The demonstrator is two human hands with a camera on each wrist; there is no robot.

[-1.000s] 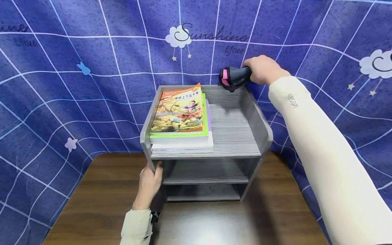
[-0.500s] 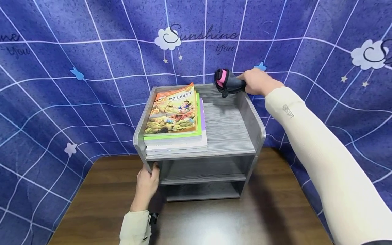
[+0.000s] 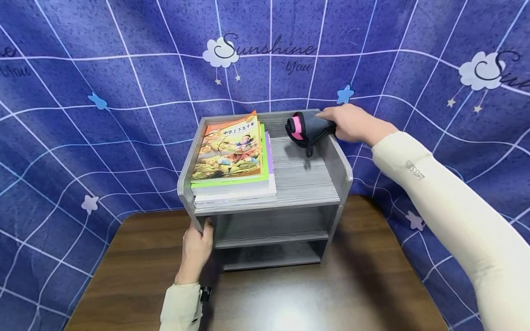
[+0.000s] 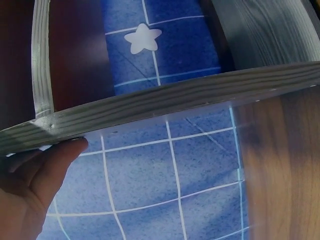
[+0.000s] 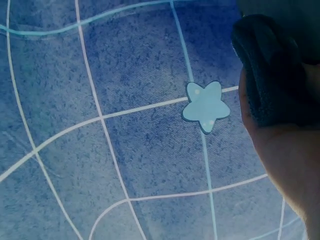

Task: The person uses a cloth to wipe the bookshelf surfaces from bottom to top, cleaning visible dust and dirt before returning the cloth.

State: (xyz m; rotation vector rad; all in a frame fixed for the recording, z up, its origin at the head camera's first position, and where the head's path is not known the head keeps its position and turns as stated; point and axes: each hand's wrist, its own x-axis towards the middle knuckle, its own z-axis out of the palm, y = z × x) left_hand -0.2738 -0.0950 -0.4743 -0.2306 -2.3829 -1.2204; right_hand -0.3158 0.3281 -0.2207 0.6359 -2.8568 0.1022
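Observation:
A small grey wood-grain shelf unit (image 3: 306, 177) stands on the table. My left hand (image 3: 196, 248) grips the front edge of its left side panel below the top board; in the left wrist view the left hand's thumb (image 4: 62, 160) lies against the panel. Over the back right of the top board, my right hand (image 3: 352, 122) holds a dark rolled fabric item with pink inside (image 3: 308, 126). In the right wrist view that dark rolled item (image 5: 272, 70) sits in the grasp, its far part cut off. A stack of books (image 3: 232, 151) lies on the left of the top board.
Two lower compartments with a middle shelf board (image 3: 273, 240) are below the top board. The right side panel (image 3: 337, 161) rises beside the right hand. Brown wood table (image 3: 136, 262) surrounds the unit, and a blue patterned curtain (image 3: 145, 92) hangs behind it.
My right hand has lowered the dark rolled item from above the back edge towards the top board's right part. The left hand keeps its grip on the side panel. The view has shifted slightly.

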